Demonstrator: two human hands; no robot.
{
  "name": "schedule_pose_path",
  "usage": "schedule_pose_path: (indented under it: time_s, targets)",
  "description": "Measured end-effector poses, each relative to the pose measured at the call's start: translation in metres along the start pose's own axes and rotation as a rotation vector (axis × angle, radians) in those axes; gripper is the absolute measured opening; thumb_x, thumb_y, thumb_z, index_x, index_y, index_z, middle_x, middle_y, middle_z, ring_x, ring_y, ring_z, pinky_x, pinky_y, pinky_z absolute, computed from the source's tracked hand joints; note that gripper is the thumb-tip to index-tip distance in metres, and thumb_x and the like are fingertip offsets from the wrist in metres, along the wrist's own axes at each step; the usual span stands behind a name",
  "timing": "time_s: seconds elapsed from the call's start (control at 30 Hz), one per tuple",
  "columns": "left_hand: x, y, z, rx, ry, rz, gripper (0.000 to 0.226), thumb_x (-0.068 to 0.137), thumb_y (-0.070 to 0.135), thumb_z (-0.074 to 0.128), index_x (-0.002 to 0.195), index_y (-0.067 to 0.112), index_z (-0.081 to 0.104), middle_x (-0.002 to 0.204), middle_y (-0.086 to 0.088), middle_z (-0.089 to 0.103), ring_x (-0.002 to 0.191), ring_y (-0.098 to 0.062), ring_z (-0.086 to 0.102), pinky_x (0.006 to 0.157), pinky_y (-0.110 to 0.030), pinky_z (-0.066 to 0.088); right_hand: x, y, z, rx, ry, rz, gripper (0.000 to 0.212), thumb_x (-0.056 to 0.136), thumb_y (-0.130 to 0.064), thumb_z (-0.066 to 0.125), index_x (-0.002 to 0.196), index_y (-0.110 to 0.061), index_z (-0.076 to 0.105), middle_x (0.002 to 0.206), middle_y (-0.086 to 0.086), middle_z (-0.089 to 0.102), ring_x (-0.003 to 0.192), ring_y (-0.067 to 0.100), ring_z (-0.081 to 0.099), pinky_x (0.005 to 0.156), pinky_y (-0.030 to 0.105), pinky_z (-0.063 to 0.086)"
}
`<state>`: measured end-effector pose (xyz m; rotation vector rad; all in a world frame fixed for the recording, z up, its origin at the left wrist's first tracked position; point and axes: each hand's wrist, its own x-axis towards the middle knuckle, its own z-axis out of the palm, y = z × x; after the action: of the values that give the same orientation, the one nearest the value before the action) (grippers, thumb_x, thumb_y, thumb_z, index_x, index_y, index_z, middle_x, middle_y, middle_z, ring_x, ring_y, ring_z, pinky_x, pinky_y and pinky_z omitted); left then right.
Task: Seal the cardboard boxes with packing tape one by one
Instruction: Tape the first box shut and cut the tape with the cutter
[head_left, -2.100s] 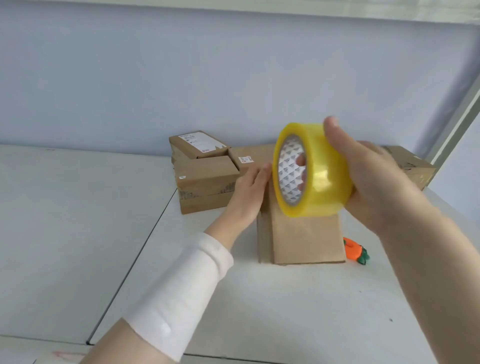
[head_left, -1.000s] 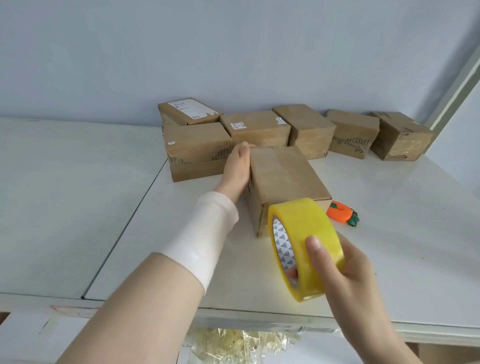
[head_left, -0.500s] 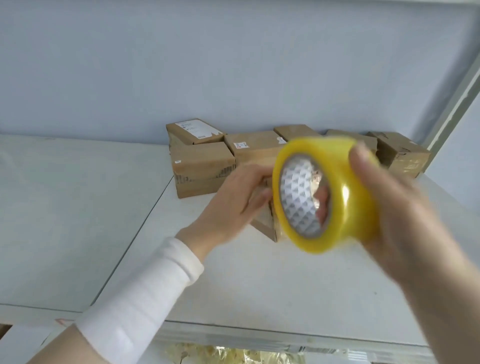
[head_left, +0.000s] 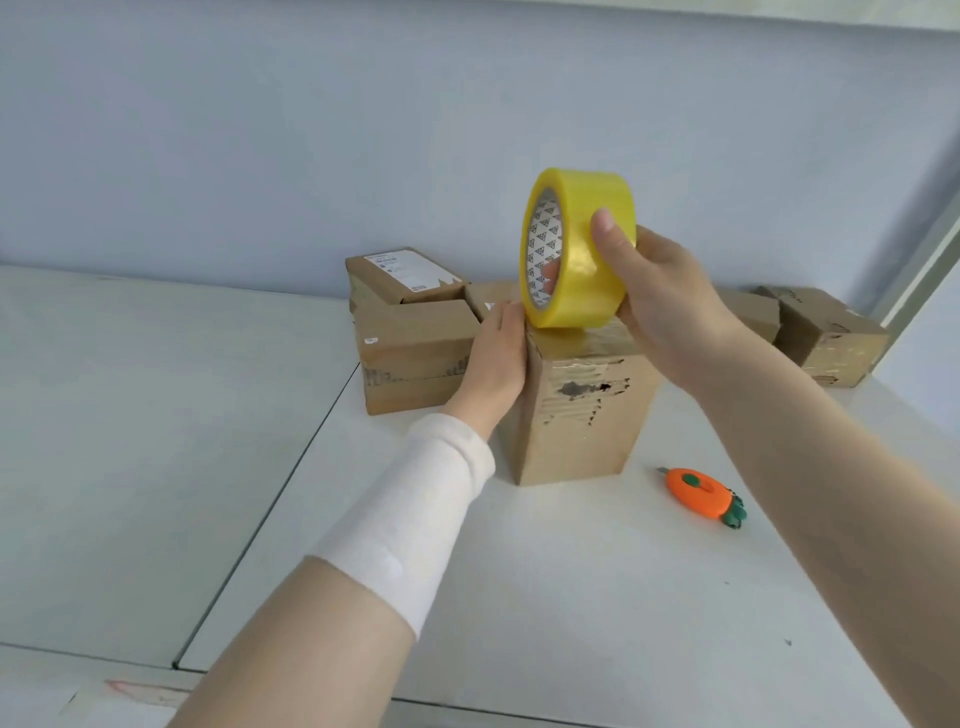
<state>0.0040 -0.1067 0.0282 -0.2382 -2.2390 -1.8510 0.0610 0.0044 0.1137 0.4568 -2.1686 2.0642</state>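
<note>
A brown cardboard box stands on end in the middle of the white table; its near face is torn and shows old tape. My left hand lies flat against the box's left side, fingers straight. My right hand grips a yellow roll of packing tape, thumb on the outer band and fingers inside the core. The roll stands on edge on the box's top end, where a shiny strip of tape shows.
Several more cardboard boxes line the wall: a stack left of my hand, one with a white label behind it, others at the right. An orange carrot-shaped cutter lies right of the box. A seam divides two tabletops.
The box went from lying flat to standing on end under my left hand. My right hand swung the tape roll from low near the table edge up onto the box's top.
</note>
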Motion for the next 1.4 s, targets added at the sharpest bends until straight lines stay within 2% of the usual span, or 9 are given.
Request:
schedule_pose_path:
  time_s: [0.2,0.37,0.63,0.7,0.8,0.87,1.03,1.2,1.4]
  targets:
    - [0.001,-0.008,-0.002,-0.121,-0.009,0.034,0.033,0.100,0.014,0.023,0.070,0.013,0.035,0.078,-0.009,0.040,0.075,-0.016,0.037,0.072,-0.031,0.032,-0.018,0.009,-0.012,-0.069,0.169,-0.150,0.044,0.085,-0.054,0.049,0.072,-0.016,0.067,0.067,-0.001,0.071,0.065,0.013,0.066,0.067,0.032,0.055]
    - [0.003,-0.006,-0.002,-0.132,-0.015,0.031,0.038,0.100,0.013,0.022,0.087,-0.007,0.051,0.094,-0.027,0.052,0.084,-0.017,0.041,0.082,-0.043,0.038,-0.032,0.019,-0.014,-0.099,0.017,-0.206,0.047,0.083,-0.056,0.052,0.087,-0.011,0.064,0.076,-0.002,0.072,0.076,0.016,0.067,0.076,0.034,0.054]
    - [0.008,-0.010,0.000,-0.128,0.022,0.028,0.031,0.096,0.008,0.027,0.066,0.014,0.034,0.069,0.000,0.039,0.066,-0.011,0.034,0.057,-0.012,0.033,-0.088,0.028,-0.035,-0.248,0.238,-0.249,0.056,0.068,-0.077,0.053,0.055,-0.022,0.055,0.046,-0.012,0.057,0.043,-0.002,0.048,0.045,0.010,0.039]
    - [0.011,-0.011,0.001,-0.177,0.004,-0.015,0.024,0.095,0.009,0.027,0.077,0.011,0.042,0.080,-0.008,0.043,0.076,-0.015,0.037,0.073,-0.022,0.037,-0.108,0.046,-0.038,-0.243,0.266,-0.188,0.065,0.065,-0.080,0.053,0.054,-0.017,0.053,0.045,0.001,0.058,0.042,0.004,0.049,0.043,0.014,0.039]
    - [0.007,-0.008,0.000,-0.196,-0.090,-0.020,0.029,0.096,0.020,0.028,0.091,0.004,0.052,0.098,-0.012,0.051,0.092,-0.016,0.045,0.092,-0.046,0.038,-0.113,0.064,-0.034,-0.131,0.302,-0.144,0.039,0.070,-0.059,0.051,0.054,-0.024,0.060,0.044,0.000,0.059,0.039,0.005,0.053,0.043,0.013,0.042]
    - [-0.005,-0.008,-0.007,-0.223,-0.124,0.003,0.044,0.094,0.045,0.030,0.115,0.011,0.050,0.125,-0.007,0.052,0.117,-0.016,0.048,0.107,-0.041,0.034,-0.111,0.063,-0.029,-0.104,0.307,-0.136,0.029,0.068,-0.052,0.050,0.056,-0.031,0.064,0.043,-0.008,0.059,0.037,0.000,0.053,0.040,0.008,0.040]
    - [-0.037,-0.019,-0.023,0.065,-0.304,0.334,0.067,0.069,0.076,0.053,0.127,0.055,0.026,0.150,0.010,0.008,0.144,-0.002,0.000,0.117,-0.036,0.017,-0.115,0.060,-0.027,-0.075,0.285,-0.120,0.026,0.068,-0.052,0.053,0.058,-0.031,0.066,0.043,-0.004,0.060,0.038,0.001,0.054,0.041,0.009,0.041]
    - [-0.035,0.005,-0.021,-0.124,-0.177,0.231,0.045,0.084,0.043,0.053,0.128,0.038,0.043,0.142,0.004,0.040,0.134,-0.006,0.035,0.113,-0.038,0.031,-0.098,0.016,-0.035,-0.038,0.145,-0.104,0.065,0.060,-0.081,0.058,0.062,-0.017,0.067,0.054,0.004,0.064,0.049,0.018,0.057,0.049,0.027,0.047]
    - [-0.020,0.001,-0.017,-0.094,-0.179,-0.180,0.034,0.092,0.046,0.045,0.111,0.024,0.063,0.117,0.004,0.062,0.112,-0.012,0.056,0.100,-0.033,0.041,-0.036,-0.009,-0.025,-0.022,0.073,0.088,0.049,0.076,-0.057,0.060,0.072,-0.009,0.068,0.065,0.000,0.072,0.061,0.013,0.069,0.070,0.034,0.056]
